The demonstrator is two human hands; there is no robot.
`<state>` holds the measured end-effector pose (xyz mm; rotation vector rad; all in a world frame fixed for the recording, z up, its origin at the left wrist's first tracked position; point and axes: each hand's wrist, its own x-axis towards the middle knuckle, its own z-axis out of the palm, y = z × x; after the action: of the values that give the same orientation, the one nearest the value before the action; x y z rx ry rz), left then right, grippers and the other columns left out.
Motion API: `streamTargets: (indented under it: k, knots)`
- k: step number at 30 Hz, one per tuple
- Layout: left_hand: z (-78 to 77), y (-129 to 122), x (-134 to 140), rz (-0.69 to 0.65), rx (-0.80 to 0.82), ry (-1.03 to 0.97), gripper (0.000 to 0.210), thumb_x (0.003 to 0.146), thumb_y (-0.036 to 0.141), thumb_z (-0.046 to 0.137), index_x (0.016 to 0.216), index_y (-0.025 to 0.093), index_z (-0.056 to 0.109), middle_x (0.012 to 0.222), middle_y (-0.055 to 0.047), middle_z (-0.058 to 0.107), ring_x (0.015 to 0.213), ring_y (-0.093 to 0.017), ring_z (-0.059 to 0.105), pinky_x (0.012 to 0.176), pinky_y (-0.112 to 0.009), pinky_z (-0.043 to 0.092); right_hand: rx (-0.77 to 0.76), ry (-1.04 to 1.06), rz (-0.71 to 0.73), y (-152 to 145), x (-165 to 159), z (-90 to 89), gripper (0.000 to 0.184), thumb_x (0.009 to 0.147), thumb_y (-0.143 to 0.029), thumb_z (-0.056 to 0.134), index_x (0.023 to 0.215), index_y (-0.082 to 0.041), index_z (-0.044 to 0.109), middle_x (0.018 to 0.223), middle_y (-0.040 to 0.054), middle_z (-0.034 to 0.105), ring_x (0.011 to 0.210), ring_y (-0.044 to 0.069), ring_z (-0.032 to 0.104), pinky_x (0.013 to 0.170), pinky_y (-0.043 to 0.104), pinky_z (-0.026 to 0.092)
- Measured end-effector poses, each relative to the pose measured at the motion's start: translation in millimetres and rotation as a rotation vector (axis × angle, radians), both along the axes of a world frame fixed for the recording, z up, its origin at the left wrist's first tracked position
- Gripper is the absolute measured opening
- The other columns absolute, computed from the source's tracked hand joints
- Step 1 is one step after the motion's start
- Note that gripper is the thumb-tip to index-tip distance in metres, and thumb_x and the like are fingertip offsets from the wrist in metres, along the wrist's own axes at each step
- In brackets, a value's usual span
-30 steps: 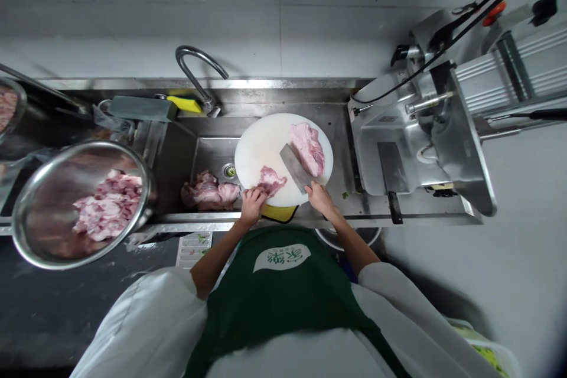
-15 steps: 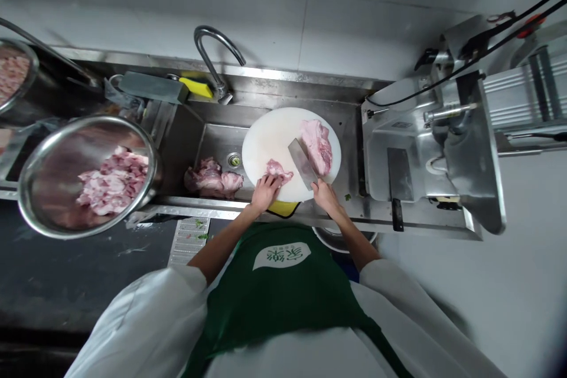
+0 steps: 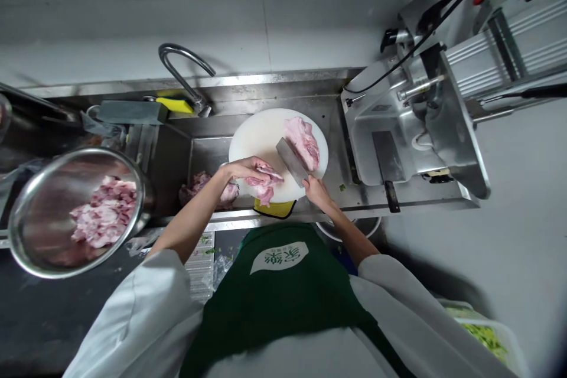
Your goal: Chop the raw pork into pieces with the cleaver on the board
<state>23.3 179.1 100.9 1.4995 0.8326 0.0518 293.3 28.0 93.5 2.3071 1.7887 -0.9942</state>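
Observation:
My left hand (image 3: 245,169) is closed on a piece of raw meat (image 3: 264,190) at the left front of a round white cutting board (image 3: 252,136). Part of the piece hangs down below the fingers. In my right hand (image 3: 316,190), at the board's front right edge, is the handle of a cleaver (image 3: 291,160). Its blade slants up and left across the board. Just beyond the blade lies a larger slab of pale raw meat (image 3: 303,140). Another chunk of raw meat (image 3: 229,196) sits in the sink, partly hidden by my left forearm.
A steel bowl (image 3: 31,201) of cut meat stands at left. Behind the sink rise a faucet (image 3: 177,74) and a yellow cloth-like item (image 3: 176,105). To the right is a slicing machine (image 3: 376,162) with a second cleaver (image 3: 384,159) lying on it. A yellow item (image 3: 277,209) pokes from under the board.
My left hand has gone from pressing the small meat piece on the board to gripping it and turning it up. The cleaver stays in my right hand. The view has shifted.

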Motion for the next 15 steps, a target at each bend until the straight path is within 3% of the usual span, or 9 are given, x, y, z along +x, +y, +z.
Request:
streamTargets:
  k: [2, 4, 7, 9, 12, 13, 15]
  knots:
    - [-8.4, 13.4, 11.6, -0.172, 0.013, 0.103, 0.059, 0.062, 0.046, 0.091, 0.111, 0.017, 0.077, 0.098, -0.009, 0.079, 0.088, -0.024, 0.073, 0.073, -0.031, 0.057, -0.001, -0.007, 0.0, 0.7, 0.4, -1.5, 0.031, 0.109, -0.036, 0.04, 0.124, -0.017, 0.059, 0.115, 0.0156, 0.074, 0.107, 0.026, 0.069, 0.083, 0.029, 0.044]
    - [-21.8, 25.9, 15.4, -0.187, 0.16, 0.259, 0.06, 0.056, 0.038, 0.092, 0.111, 0.017, 0.076, 0.099, -0.008, 0.078, 0.088, -0.026, 0.072, 0.075, -0.032, 0.057, -0.001, -0.007, 0.004, 1.2, 0.7, -1.4, 0.031, 0.109, -0.036, 0.04, 0.125, -0.017, 0.059, 0.115, 0.016, 0.073, 0.107, 0.027, 0.069, 0.083, 0.029, 0.045]
    - [-38.9, 32.0, -2.0, 0.008, 0.475, 0.403, 0.055, 0.056, 0.024, 0.088, 0.109, 0.018, 0.075, 0.108, -0.011, 0.073, 0.097, -0.03, 0.068, 0.088, -0.038, 0.055, -0.015, -0.011, 0.011, 0.3, 0.8, 2.5, 0.033, 0.109, -0.036, 0.039, 0.126, -0.017, 0.059, 0.115, 0.0158, 0.073, 0.108, 0.026, 0.069, 0.085, 0.029, 0.045]
    - [-44.1, 21.1, -22.3, 0.222, 0.646, 0.424, 0.042, 0.066, 0.021, 0.079, 0.108, 0.018, 0.074, 0.113, -0.013, 0.069, 0.102, -0.031, 0.065, 0.096, -0.041, 0.052, -0.032, -0.029, 0.016, -1.5, -0.7, 7.5, 0.033, 0.109, -0.037, 0.038, 0.126, -0.017, 0.058, 0.115, 0.0154, 0.073, 0.108, 0.026, 0.069, 0.085, 0.029, 0.045]
    - [-45.2, -16.6, -40.4, 0.626, 0.878, 0.497, 0.026, 0.083, 0.022, 0.062, 0.107, 0.017, 0.07, 0.109, -0.014, 0.064, 0.106, -0.031, 0.061, 0.1, -0.045, 0.049, -0.032, -0.067, 0.066, -1.9, -10.0, 16.6, 0.033, 0.11, -0.033, 0.036, 0.126, -0.016, 0.059, 0.112, 0.016, 0.074, 0.106, 0.027, 0.071, 0.086, 0.031, 0.046]
    - [-45.7, -31.6, -39.1, 0.7, 0.928, 0.507, 0.024, 0.087, 0.023, 0.058, 0.107, 0.017, 0.069, 0.108, -0.014, 0.063, 0.108, -0.031, 0.059, 0.101, -0.046, 0.047, -0.023, -0.076, 0.096, -0.7, -15.6, 19.5, 0.034, 0.11, -0.031, 0.034, 0.127, -0.015, 0.058, 0.11, 0.0164, 0.075, 0.104, 0.028, 0.071, 0.086, 0.032, 0.047]
    - [-49.4, -57.8, -25.9, 0.723, 0.974, 0.478, 0.021, 0.093, 0.026, 0.054, 0.106, 0.019, 0.067, 0.108, -0.014, 0.062, 0.112, -0.032, 0.055, 0.104, -0.05, 0.044, 0.0, -0.075, 0.164, 4.1, -29.3, 24.5, 0.038, 0.11, -0.03, 0.029, 0.13, -0.014, 0.057, 0.107, 0.0171, 0.076, 0.102, 0.028, 0.072, 0.087, 0.033, 0.048]
